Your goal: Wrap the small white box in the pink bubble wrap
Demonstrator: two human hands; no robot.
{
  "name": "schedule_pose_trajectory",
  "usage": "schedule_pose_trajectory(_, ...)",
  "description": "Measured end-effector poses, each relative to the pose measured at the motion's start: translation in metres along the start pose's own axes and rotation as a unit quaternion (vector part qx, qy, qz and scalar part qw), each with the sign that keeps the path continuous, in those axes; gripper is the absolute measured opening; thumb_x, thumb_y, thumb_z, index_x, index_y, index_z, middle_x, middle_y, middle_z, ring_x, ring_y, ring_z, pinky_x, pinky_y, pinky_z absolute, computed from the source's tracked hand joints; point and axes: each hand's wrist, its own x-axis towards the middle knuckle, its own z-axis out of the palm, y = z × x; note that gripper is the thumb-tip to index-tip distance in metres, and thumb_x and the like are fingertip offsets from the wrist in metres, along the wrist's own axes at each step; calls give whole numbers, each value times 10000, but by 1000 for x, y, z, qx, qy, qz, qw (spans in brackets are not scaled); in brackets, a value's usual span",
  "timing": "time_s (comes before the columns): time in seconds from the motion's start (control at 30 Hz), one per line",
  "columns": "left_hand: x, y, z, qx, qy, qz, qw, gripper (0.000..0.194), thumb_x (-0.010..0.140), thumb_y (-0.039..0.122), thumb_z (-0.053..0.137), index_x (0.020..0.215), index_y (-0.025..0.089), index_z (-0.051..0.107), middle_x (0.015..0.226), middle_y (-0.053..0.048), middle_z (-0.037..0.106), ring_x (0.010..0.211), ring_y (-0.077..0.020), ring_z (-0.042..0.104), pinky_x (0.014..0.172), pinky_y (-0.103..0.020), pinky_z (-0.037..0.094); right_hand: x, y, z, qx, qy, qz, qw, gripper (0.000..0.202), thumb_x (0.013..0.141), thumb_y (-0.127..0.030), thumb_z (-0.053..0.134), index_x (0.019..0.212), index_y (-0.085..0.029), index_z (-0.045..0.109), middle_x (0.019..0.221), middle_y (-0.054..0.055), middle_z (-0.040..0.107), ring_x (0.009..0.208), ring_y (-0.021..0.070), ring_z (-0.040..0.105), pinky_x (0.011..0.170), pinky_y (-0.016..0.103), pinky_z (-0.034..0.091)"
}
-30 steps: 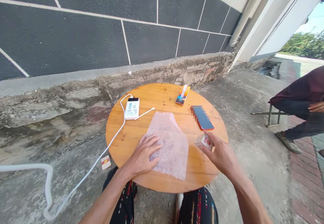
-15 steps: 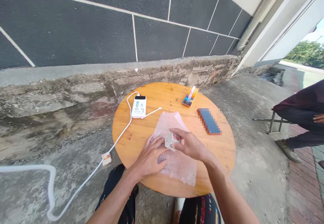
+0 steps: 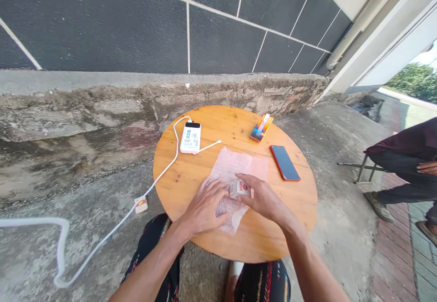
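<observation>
A small white box with red print (image 3: 240,188) stands on a sheet of clear, pinkish bubble wrap (image 3: 228,163) in the middle of the round wooden table. My right hand (image 3: 261,195) grips the box between thumb and fingers from the right side. Flat on the wrap, just left of the box, lies my left hand (image 3: 208,204) with its fingers spread. Part of the sheet is hidden under both hands.
A white power bank (image 3: 190,138) with cables lies at the back left. An orange tape dispenser (image 3: 262,128) and a red-edged phone (image 3: 285,163) are on the right. A white cable (image 3: 119,224) trails to the floor. A seated person (image 3: 399,170) is at far right.
The wrap's outline differs: its lower right end has left the table's front area, and the sheet now spreads right behind my right hand. The box is turned slightly. The view has shifted a little.
</observation>
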Motion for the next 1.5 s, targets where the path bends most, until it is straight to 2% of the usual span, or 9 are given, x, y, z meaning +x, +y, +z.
schedule_pose_trajectory(0.13,0,-1,2,-16,13,-10,1000,366,675,189,628,1022,218,515,1306,-69,546,1331,-256,375,1175,-471,150,-3,-4,9,-23,15,8,1000,583,760,-167,635,1326,-187,499,1262,127,598,1135,255,574,972,425,447)
schedule_pose_trajectory(0.23,0,-1,2,-17,19,-14,1000,540,667,196,633,1178,206,460,1314,-88,534,1307,-260,405,1173,-476,164,-7,-6,16,-30,10,5,999,595,756,-148,636,1331,-179,488,1222,128,610,1083,248,595,936,406,471)
schedule_pose_trajectory(0.33,0,-2,2,-14,18,-13,1000,729,683,237,647,1343,196,342,1390,-99,471,1324,-262,386,1175,-476,172,-11,-6,17,-32,13,-6,999,620,755,-120,614,1353,-165,453,1289,142,563,1150,253,557,962,403,457)
schedule_pose_trajectory(0.4,0,-2,2,-12,14,-11,1000,777,690,248,647,1384,199,301,1417,-96,446,1341,-263,365,1177,-478,167,-14,-7,16,-36,15,3,999,612,760,-115,602,1351,-156,447,1299,148,555,1155,258,555,959,408,458)
schedule_pose_trajectory(0.53,-1,-3,2,-10,10,-6,1000,826,684,228,643,1417,201,263,1431,-97,435,1353,-255,350,1176,-465,161,-16,-10,15,-52,13,22,998,528,777,-112,586,1295,-133,489,1194,145,618,1050,257,603,904,406,483)
schedule_pose_trajectory(0.77,0,-2,0,-13,9,-6,1000,784,726,257,628,1421,218,270,1430,-108,439,1349,-268,356,1159,-485,170,-14,-11,19,-32,37,-6,999,472,766,-99,591,1222,-212,541,1124,75,648,1001,225,608,866,358,486)
schedule_pose_trajectory(1.27,-1,-2,0,-12,3,-9,1000,798,708,226,621,1427,223,274,1436,-80,442,1352,-254,351,1174,-472,141,-13,-12,19,-21,32,12,999,401,763,-114,600,1154,-196,568,1054,65,650,910,203,606,812,331,478)
schedule_pose_trajectory(1.5,0,-1,-1,-13,6,-6,1000,789,706,241,626,1420,227,291,1420,-87,458,1335,-263,375,1166,-476,157,-12,-8,23,-12,44,1,999,434,784,-126,605,1205,-210,546,1102,68,644,993,220,597,865,364,480)
